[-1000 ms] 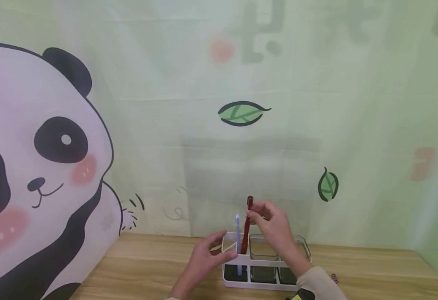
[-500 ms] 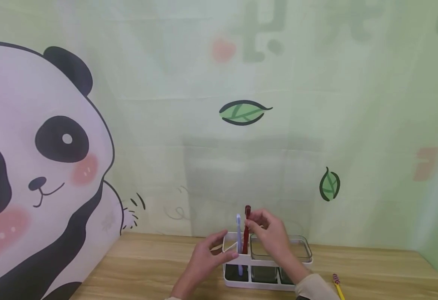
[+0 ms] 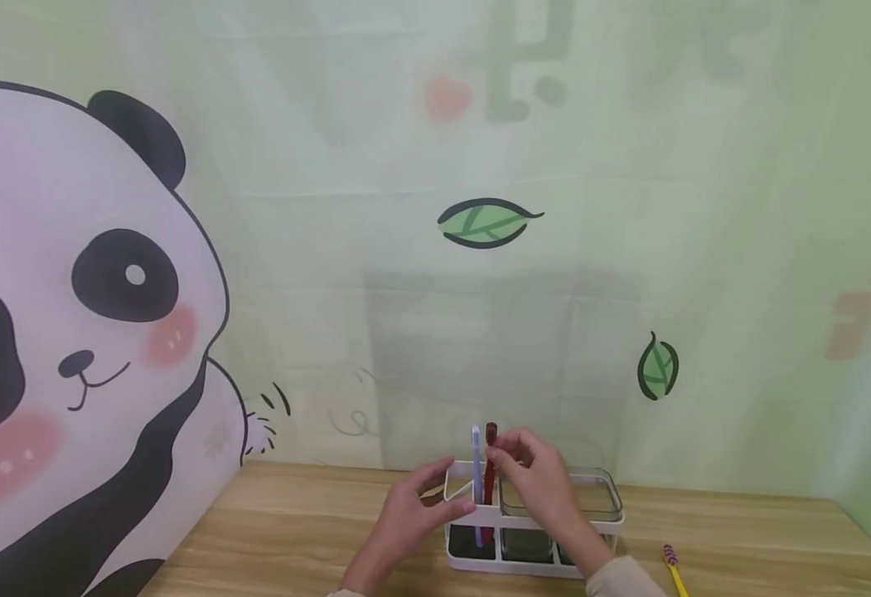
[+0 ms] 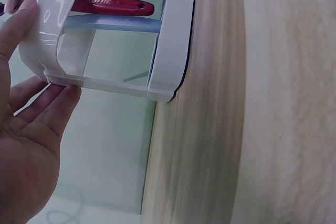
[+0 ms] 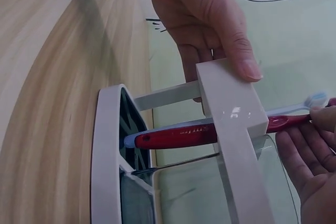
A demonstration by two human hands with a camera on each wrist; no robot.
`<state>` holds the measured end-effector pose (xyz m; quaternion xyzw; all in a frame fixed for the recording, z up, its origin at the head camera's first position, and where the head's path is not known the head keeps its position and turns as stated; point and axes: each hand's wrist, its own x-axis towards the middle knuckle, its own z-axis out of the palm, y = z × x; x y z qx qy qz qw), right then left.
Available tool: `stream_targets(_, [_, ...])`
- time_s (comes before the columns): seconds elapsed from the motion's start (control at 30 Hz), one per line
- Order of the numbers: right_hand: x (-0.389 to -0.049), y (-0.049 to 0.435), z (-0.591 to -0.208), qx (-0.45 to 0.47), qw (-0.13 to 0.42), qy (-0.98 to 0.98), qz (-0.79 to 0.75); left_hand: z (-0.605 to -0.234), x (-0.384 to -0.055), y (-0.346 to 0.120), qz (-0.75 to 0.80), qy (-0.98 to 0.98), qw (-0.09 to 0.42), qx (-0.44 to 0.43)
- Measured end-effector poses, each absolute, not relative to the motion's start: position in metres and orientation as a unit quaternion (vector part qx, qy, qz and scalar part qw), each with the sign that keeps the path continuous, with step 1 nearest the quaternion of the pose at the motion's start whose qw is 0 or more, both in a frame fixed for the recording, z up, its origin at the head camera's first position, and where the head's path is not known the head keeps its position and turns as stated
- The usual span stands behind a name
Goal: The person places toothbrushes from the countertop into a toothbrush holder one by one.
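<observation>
A white toothbrush holder (image 3: 554, 522) with a raised rim and compartments stands on the wooden table. My left hand (image 3: 408, 510) grips its upper left corner, thumb in front and fingers behind. A dark red toothbrush (image 5: 176, 137) stands upright in the left compartment, its head above the rim. My right hand (image 3: 543, 481) pinches it just under the head with thumb and fingertips. Close beside it, a light blue toothbrush (image 3: 476, 464) stands in the same compartment. In the left wrist view, the red handle's end hangs a little above the holder's base (image 4: 176, 30).
Clear cups (image 3: 592, 493) fill the holder's middle and right compartments. To the right, a yellow toothbrush (image 3: 674, 570) with purple bristles lies on the table (image 3: 763, 539), partly out of view. A green cloth backdrop (image 3: 741, 249) with a panda print rises behind the table.
My right hand has lowered the red toothbrush into the left compartment, bringing its head level with the blue one. The left hand stays on the holder. The yellow toothbrush has come into view.
</observation>
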<state>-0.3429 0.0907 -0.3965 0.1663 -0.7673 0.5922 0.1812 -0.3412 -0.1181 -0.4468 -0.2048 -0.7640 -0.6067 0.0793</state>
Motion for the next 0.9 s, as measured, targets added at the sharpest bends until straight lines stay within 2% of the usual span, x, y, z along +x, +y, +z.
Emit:
stream_targets(0.37, [-0.3427, 0.0917, -0.4028, 0.167, 0.19, -0.78, 0.572, -0.4468, -0.3397, -0.1181, -0.603, -0.77, 0.074, -0.195])
stream_targets(0.9, [-0.3418, 0.0924, -0.4038, 0.152, 0.173, -0.787, 0.573, -0.4467, -0.3412, -0.1182, -0.601, -0.77, 0.078, -0.2])
